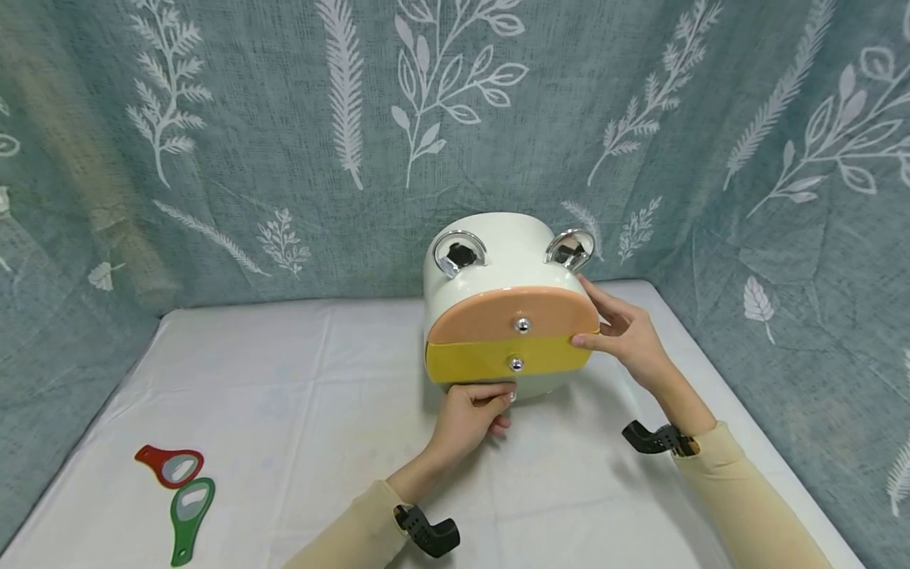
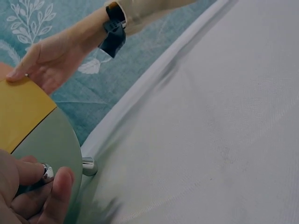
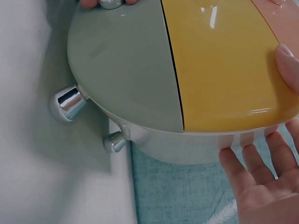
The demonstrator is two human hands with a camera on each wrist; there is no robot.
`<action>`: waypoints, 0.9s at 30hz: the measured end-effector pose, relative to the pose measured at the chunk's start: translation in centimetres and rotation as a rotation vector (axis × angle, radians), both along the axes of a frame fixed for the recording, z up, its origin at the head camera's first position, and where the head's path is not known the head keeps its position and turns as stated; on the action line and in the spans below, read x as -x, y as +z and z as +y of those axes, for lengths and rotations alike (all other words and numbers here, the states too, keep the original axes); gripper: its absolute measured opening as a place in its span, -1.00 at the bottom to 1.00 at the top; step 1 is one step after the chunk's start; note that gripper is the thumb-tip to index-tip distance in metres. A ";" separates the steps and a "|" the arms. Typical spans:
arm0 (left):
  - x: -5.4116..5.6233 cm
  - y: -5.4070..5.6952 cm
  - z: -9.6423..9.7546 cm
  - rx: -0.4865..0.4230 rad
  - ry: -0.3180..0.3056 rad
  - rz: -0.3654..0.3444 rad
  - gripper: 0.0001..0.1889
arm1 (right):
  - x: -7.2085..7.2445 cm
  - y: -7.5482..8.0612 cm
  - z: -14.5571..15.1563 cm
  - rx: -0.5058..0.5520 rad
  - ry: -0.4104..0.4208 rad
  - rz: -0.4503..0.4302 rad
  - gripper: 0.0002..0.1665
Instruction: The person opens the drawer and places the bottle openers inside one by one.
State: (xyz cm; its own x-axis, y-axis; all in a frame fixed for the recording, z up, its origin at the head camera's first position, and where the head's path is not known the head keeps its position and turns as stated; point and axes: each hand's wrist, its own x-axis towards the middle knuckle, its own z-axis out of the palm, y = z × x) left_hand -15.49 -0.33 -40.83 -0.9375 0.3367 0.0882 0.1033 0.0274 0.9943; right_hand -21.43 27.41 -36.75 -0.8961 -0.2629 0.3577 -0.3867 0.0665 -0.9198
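A white rounded mini drawer cabinet (image 1: 501,245) with two chrome ring ornaments (image 1: 460,251) on top stands towards the back of the table. Its front has an orange drawer (image 1: 476,318), a yellow drawer (image 1: 465,361) and a grey-green bottom drawer (image 3: 121,70), all seemingly flush. My left hand (image 1: 465,417) pinches the small chrome knob (image 2: 48,173) of the bottom drawer between thumb and fingers. At the cabinet's right side, my right hand (image 1: 629,338) holds its edge, the thumb on the yellow front and the fingers along the side wall.
A red magnifier-shaped item (image 1: 171,465) and a green one (image 1: 190,518) lie at the table's front left. Chrome feet (image 3: 67,103) support the cabinet. White cloth (image 1: 249,395) covers the table, and a patterned blue-green curtain (image 1: 284,158) hangs behind and at both sides.
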 end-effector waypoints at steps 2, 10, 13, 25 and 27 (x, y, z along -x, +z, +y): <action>0.1 -0.2 0.1 -0.001 0.006 -0.003 -0.79 | 0.0 0.1 0.0 0.001 -0.003 0.002 -0.02; 0.4 -2.6 1.4 -0.008 -0.038 -0.067 -0.82 | 0.0 -0.1 0.0 0.019 -0.001 0.006 -0.03; 0.3 -2.9 1.7 -0.010 -0.088 -0.089 -0.82 | 0.1 -0.3 -0.3 0.024 0.006 0.005 -0.04; 0.4 -3.4 1.4 -0.086 -0.051 -0.065 -0.69 | -0.2 0.1 -0.2 0.018 -0.008 -0.006 -0.04; 0.6 -3.5 1.5 -0.103 -0.043 -0.075 -0.68 | -0.2 0.1 -0.1 0.009 -0.010 -0.005 -0.04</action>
